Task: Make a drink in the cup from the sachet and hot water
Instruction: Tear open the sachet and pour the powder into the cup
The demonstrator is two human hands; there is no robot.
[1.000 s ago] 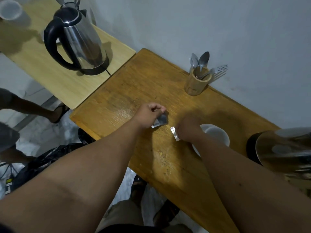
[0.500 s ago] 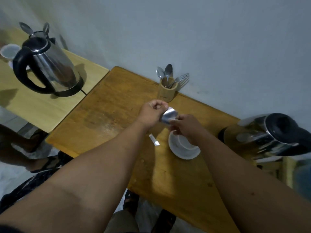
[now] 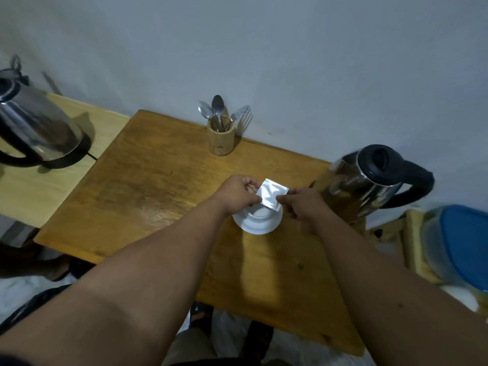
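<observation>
Table (image 3: 163, 186): wooden, bare around the work area; any spill would land here
Kettle (image 3: 369, 180): steel, just beside the right forearm; judged risk, an elbow knock could tip hot water
Cup (image 3: 257, 219): white, on the table directly under the hands; partly hidden, contents cannot be told
Left hand (image 3: 239, 192): fingers pinched closed on the sachet's left edge
Right hand (image 3: 301, 204): fingertips pinched closed on the sachet's lower right edge
Sachet (image 3: 272, 192): silver foil, held between both hands just above the cup; whether it is torn open cannot be told
Risk: a sudden tear or tilt could throw powder past the rim onto the table
</observation>
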